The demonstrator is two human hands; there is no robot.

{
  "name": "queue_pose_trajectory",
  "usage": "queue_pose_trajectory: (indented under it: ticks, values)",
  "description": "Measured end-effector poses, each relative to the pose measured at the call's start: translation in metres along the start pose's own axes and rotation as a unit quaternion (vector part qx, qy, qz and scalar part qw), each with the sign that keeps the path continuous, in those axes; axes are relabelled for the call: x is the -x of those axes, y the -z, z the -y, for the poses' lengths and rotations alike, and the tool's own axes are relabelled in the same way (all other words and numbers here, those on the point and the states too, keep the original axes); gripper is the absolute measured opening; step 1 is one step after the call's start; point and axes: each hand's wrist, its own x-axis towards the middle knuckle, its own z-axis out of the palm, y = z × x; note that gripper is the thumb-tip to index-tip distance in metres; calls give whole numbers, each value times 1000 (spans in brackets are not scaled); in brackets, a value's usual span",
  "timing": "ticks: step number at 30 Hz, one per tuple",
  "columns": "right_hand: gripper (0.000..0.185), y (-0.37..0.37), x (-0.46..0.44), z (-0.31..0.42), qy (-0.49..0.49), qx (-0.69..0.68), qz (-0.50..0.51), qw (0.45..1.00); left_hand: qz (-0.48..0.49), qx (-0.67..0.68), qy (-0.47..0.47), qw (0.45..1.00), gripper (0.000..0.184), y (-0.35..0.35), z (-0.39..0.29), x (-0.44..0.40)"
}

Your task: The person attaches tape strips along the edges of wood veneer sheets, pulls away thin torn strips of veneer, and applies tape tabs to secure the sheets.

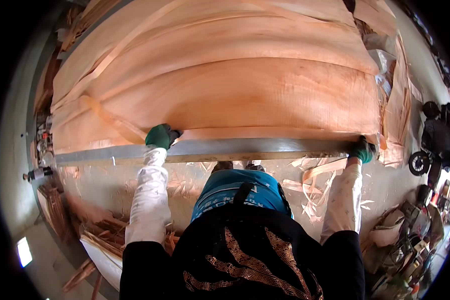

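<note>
"What colour was the wood sheet (245, 95)?"

"Warm peach-orange, with browner smudges and fine streaks of grain. The narrow strip (110, 119) at its left was a yellower amber, and the metal edge (265, 145) was dull grey."

"And the hands?"

"The left hand (161, 136) showed a deep green glove with blackish fingers; the right hand (363, 150) matched it."

"The sleeves (147, 195)?"

"Off-white, scattered with small, faint motifs below black upper parts. The top (205, 220) was black too, slashed with coppery-gold, scale-like streaks."

"Anything brighter?"

"The cloth at the waist (217, 186): vivid blue, printed with white lettering."
</note>
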Motion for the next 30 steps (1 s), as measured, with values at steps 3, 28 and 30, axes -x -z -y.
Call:
queue_pose_trajectory:
  ticks: [3,28,30]
  values:
    - [51,6,11,16,-29,-43,-2,999,33,-23,-3,999,52,-6,2,-12]
    - [20,-67,378,178,549,72,490,673,-141,240,-344,897,29,55,190,-16]
    - [19,-69,377,174,581,92,456,667,-315,227,-215,896,32,88,295,-43]
